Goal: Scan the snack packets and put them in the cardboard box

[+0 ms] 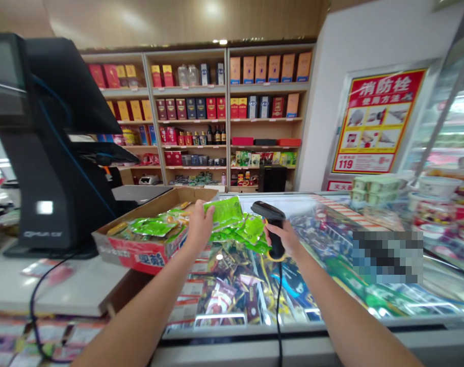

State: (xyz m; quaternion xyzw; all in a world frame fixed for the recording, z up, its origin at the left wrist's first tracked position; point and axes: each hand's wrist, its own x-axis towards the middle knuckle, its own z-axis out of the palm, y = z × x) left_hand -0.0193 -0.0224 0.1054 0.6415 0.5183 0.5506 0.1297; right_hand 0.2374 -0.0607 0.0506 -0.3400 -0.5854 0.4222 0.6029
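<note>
My left hand [201,222] is closed on a shiny green snack packet [228,211], held up just right of an open cardboard box [140,259]. My right hand [284,236] grips a black barcode scanner [269,210] by its handle, and the scanner's head points left toward the packet. A black cable [279,306] hangs from the handle. More green packets [251,232] lie on the freezer's glass top below and between both hands. Inside the box, another green packet [151,226] rests on top of other packets.
A glass-topped freezer [201,336] full of wrapped ice creams stands before me. At the left, a black checkout terminal [59,193] sits on a white counter [75,288]. Egg cartons [375,188] and food tubs [434,204] are at the right. Shelves [194,90] of boxed goods line the back.
</note>
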